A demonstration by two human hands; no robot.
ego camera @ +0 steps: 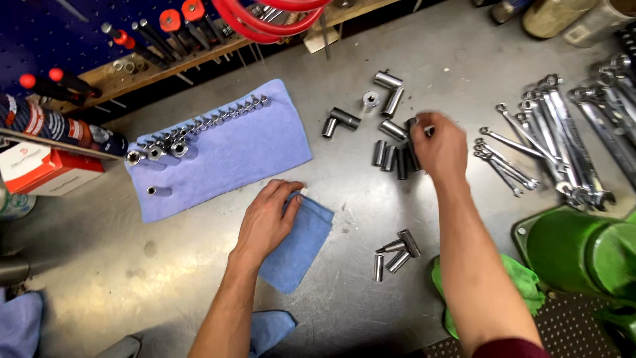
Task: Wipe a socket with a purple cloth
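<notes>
Grey metal bench (371, 311), w/ a blue pegboard and a wooden rack of screwdrivers (165, 30) along its far edge. Head view: my left hand (268, 219) lies flat, fingers spread, pressing a folded blue cloth (301, 248) near the bench's middle. Beyond it, a bigger blue towel (225, 156) carries a row of small sockets (199, 126) along its far edge. My right hand (440, 147) is over a cluster of deep sockets (391, 156), fingertips pinching a dark socket (412, 126). More loose sockets (394, 252) sit nearer me. Wrenches (556, 132) fan out toward the right edge; green vise (583, 252) at the near right corner.
</notes>
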